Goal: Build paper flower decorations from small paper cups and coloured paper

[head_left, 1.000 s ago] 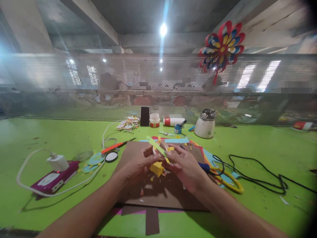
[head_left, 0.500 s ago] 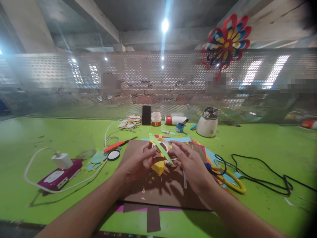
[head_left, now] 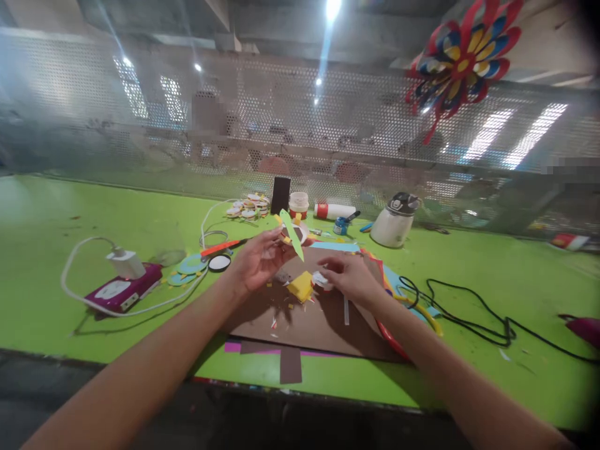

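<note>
My left hand (head_left: pixel 257 262) is raised over the brown cardboard sheet (head_left: pixel 319 322), fingers closed on a small paper craft piece with a green leaf-shaped strip (head_left: pixel 293 240) sticking out of it. My right hand (head_left: pixel 351 278) rests lower on the sheet, its fingers pinched on a small white and red roll (head_left: pixel 320 279). A yellow paper block (head_left: pixel 300 286) lies on the cardboard between the two hands, with small paper scraps scattered around it.
On the green table stand a white kettle (head_left: pixel 392 226), a glue bottle (head_left: pixel 334 211), a small blue pot (head_left: pixel 340 227), a black phone (head_left: pixel 280 195) and a white cup (head_left: pixel 299 204). A magenta box with charger (head_left: pixel 122 284) lies left, black cable (head_left: pixel 473 312) right. A paper pinwheel (head_left: pixel 462 59) hangs on the mesh.
The hands have parted: my left hand lifted the green-strip piece up and away, my right hand dropped to the cardboard onto the small roll. The camera tilted down and shifted.
</note>
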Tool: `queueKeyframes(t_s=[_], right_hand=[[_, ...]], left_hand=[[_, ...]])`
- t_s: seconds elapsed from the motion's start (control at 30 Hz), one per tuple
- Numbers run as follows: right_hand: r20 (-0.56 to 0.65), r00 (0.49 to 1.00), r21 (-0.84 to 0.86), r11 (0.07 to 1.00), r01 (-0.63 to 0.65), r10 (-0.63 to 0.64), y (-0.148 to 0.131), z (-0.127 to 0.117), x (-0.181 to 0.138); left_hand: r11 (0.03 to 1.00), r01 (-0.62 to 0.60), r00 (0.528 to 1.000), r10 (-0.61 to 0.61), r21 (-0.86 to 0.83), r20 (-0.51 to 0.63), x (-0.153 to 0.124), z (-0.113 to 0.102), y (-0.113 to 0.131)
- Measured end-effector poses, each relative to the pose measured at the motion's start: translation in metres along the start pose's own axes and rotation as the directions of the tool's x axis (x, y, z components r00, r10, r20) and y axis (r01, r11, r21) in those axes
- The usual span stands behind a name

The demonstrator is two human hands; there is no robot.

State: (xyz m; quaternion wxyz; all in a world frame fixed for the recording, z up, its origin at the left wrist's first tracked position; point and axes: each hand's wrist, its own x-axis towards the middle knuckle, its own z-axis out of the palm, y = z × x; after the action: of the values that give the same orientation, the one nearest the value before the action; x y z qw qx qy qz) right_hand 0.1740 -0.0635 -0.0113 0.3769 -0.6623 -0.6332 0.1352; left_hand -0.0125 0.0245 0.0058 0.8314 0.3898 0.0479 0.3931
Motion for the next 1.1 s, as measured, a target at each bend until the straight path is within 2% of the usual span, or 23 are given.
queueKeyframes(t_s=[0.13, 0.27, 0.43, 0.53, 0.73, 0.8, 0.87, 0.93, 1.0, 1.07, 1.1], right_hand=[[0.244, 0.967, -0.249, 0.959, 0.138, -0.076, -0.018, 0.006, 0.015], [0.396, 0.918, -0.425, 0.878, 0.220, -0.038, -0.022, -0.003, 0.030], [0.480, 0.877, -0.536, 0.787, 0.304, -0.012, -0.015, -0.024, 0.029], [0.512, 0.859, -0.584, 0.732, 0.350, -0.002, -0.018, -0.022, 0.022], [0.486, 0.874, -0.640, 0.666, 0.382, -0.035, -0.030, -0.017, 0.014], [0.434, 0.894, -0.618, 0.687, 0.383, -0.107, -0.030, -0.026, 0.013], [0.336, 0.919, -0.528, 0.767, 0.364, -0.205, -0.026, -0.037, 0.012], [0.222, 0.937, -0.333, 0.882, 0.334, -0.271, -0.020, -0.047, 0.009], [0.128, 0.950, -0.071, 0.953, 0.295, -0.285, -0.014, -0.052, 0.005], [0.067, 0.953, 0.141, 0.948, 0.286, -0.297, -0.009, -0.053, 0.000], [0.038, 0.948, 0.185, 0.934, 0.304, -0.316, -0.008, -0.053, -0.003]], left_hand=[[1.000, 0.003, 0.999, -0.003, -0.005, -0.032, 0.002, -0.005, -0.001], [1.000, 0.007, 0.999, -0.007, -0.013, -0.041, 0.002, -0.008, -0.004], [0.999, 0.018, 1.000, -0.018, -0.046, -0.005, 0.001, -0.005, -0.005], [0.998, 0.036, 0.999, -0.036, -0.048, 0.002, 0.000, -0.002, -0.007], [0.999, 0.038, 0.997, -0.036, -0.026, 0.072, 0.000, -0.008, -0.010], [0.999, 0.027, 0.997, -0.025, -0.021, 0.079, 0.001, -0.010, -0.010], [1.000, 0.014, 0.998, -0.013, -0.014, 0.061, 0.001, -0.010, -0.010], [1.000, 0.022, 0.999, -0.022, -0.005, 0.026, -0.001, -0.009, -0.010], [0.998, 0.065, 0.998, -0.065, 0.014, 0.005, -0.004, -0.006, -0.012], [0.995, 0.101, 0.995, -0.101, 0.025, 0.001, -0.007, -0.003, -0.016], [0.993, 0.119, 0.993, -0.119, 0.029, 0.005, -0.009, -0.001, -0.017]])
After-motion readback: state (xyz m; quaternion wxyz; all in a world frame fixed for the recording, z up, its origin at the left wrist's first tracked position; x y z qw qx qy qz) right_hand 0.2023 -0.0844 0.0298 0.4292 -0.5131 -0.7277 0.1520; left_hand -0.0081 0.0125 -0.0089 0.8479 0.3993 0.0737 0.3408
